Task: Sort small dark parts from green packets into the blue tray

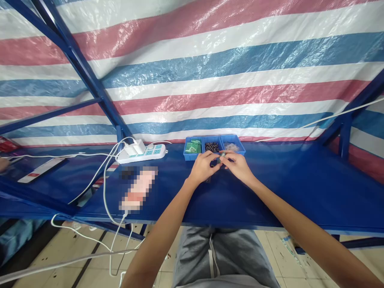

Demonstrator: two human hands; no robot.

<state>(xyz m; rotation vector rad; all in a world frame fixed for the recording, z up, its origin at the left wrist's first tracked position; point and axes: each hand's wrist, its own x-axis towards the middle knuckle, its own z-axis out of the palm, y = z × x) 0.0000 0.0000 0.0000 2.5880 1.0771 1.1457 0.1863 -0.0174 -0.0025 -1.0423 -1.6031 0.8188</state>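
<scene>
1. Head view: the left hand (201,168) and right hand (240,167) meet at the centre of the picture. Their fingertips are pinched together on one small greyish part (222,158), held just above the blue tabletop (300,188).
2. At 12 o'clock from the hands, just beside them, sits a blue tray (189,156) with three compartments: green pieces on the left, dark pieces in the middle, pale ones on the right.
3. At 9 o'clock lies a white power strip (144,153) with chargers plugged in. Its cables (105,188) trail off toward 7 o'clock.
4. The part looks tiny and light, likely stiff and easy to drop. A fingertip pinch on its sides suits it. Its shape is too small to make out.
</scene>
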